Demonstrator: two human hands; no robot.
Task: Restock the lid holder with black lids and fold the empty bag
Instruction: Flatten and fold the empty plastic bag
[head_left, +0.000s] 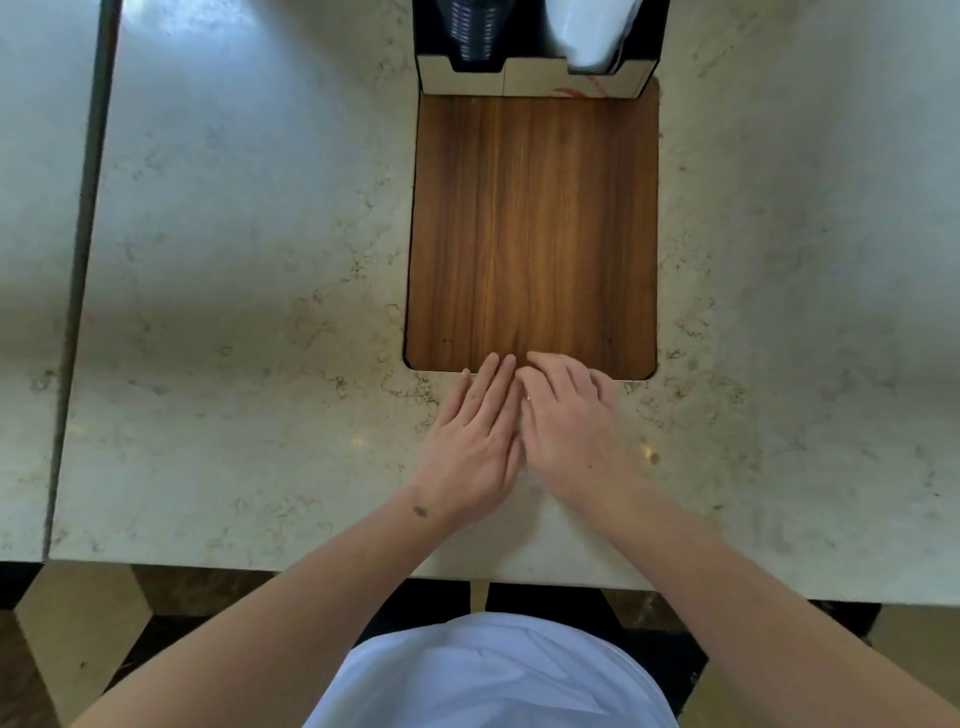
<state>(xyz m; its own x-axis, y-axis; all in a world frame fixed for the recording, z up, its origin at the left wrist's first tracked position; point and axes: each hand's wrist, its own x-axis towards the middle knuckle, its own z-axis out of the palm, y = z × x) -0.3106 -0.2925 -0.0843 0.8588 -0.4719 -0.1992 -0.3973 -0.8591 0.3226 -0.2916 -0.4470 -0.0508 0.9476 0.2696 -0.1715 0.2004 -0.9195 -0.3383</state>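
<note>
1. While both hands lie flat and side by side on the near counter (249, 270), left hand (470, 441) and right hand (569, 423) hold nothing.
2. Black lids (471, 31) sit in the lid holder (535, 78), far beyond the hands.

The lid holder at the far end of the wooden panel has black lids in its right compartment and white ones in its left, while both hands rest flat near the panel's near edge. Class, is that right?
Not quite. In the head view the lid holder has black lids in its left compartment and white ones in its right. The left hand and right hand do rest flat near the wooden panel.
</note>
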